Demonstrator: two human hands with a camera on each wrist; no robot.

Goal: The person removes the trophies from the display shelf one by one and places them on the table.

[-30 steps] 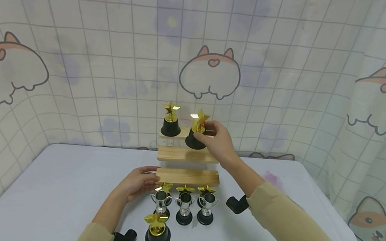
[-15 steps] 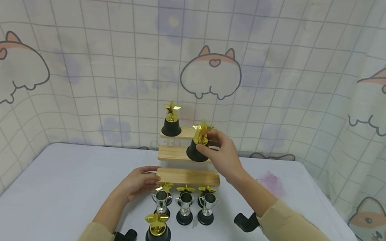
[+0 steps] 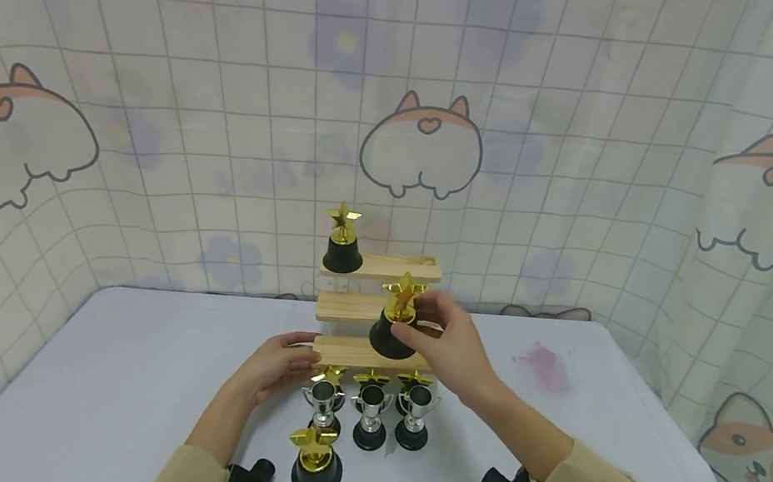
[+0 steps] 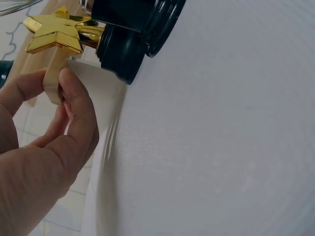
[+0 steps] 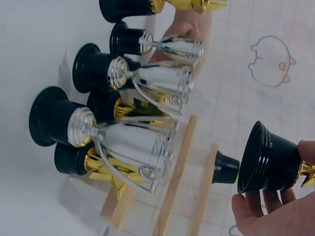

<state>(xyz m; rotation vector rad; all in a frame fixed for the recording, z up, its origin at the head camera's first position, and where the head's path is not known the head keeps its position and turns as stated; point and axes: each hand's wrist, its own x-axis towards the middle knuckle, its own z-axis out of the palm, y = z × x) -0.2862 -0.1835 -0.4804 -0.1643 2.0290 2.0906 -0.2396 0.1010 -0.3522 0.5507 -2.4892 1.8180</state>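
Gold star trophy (image 3: 397, 323), pinched in our right hand (image 3: 448, 350), could topple the silver cups (image 3: 371, 404) below while our left hand (image 3: 277, 365) grips the wooden step (image 3: 354, 349).

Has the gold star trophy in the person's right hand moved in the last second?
Yes. The gold star trophy in the right hand has come down from the top step of the wooden stepped stand to just over the lowest step.
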